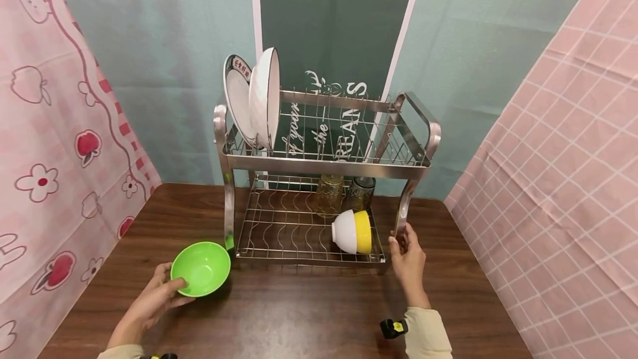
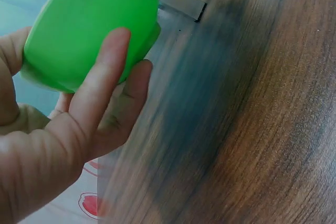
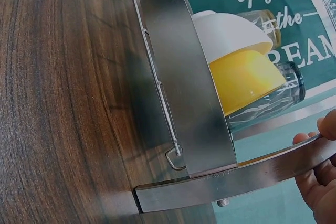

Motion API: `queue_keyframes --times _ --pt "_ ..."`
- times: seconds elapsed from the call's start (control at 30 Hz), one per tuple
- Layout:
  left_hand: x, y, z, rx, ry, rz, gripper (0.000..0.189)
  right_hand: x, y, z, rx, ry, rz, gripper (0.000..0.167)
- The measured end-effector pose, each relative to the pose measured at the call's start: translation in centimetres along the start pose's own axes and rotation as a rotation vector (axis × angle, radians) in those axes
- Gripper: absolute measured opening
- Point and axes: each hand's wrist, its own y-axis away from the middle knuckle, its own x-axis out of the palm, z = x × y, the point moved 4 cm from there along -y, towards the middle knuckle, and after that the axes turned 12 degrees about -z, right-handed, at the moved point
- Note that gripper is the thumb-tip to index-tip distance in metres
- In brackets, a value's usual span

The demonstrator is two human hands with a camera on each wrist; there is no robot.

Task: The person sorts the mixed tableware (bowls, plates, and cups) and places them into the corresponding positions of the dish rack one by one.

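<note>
A bright green bowl is gripped at its left rim by my left hand, thumb inside and fingers beneath. In the left wrist view the bowl tilts above the wooden table, its outer wall against the fingers. My right hand holds the lower right leg of a two-tier metal dish rack; the right wrist view shows its fingers around the curved leg. On the lower tier a white bowl and a yellow bowl stand on their sides, nested together.
Two glasses, one amber and one dark, stand behind the bowls. A plate and a large white bowl lean upright at the upper tier's left. Patterned cloths hang around the wooden table.
</note>
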Motion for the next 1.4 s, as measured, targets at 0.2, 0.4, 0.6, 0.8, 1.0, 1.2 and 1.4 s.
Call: queue_keyframes --times 0.2,0.4,0.6,0.8,1.0,1.2,1.4 --pt "0.1 0.3 -0.5 0.061 -0.010 -0.036 0.049 0.0 0.1 -0.1 0.003 -0.006 0.003 0.046" --pt "0.6 0.9 -0.5 0.170 0.063 -0.094 0.035 0.0 0.1 -0.2 0.010 0.011 0.003 0.047" --pt "1.7 1.7 -0.7 0.307 0.125 -0.148 0.030 0.0 0.2 -0.3 0.020 0.021 -0.002 0.048" --pt "2.2 2.3 -1.3 0.415 0.078 -0.249 0.033 -0.1 0.2 -0.3 0.012 0.011 -0.013 0.048" --pt "2.9 2.8 -1.5 0.391 -0.024 -0.337 0.030 -0.1 0.3 -0.4 0.011 0.007 -0.017 0.048" --pt "3.6 3.0 -1.8 0.349 -0.075 -0.357 0.032 -0.1 0.3 -0.5 0.022 0.033 -0.005 0.049" --pt "5.0 3.1 -1.9 0.400 -0.205 -0.365 0.040 -0.3 0.2 -0.4 0.031 0.034 0.001 0.049"
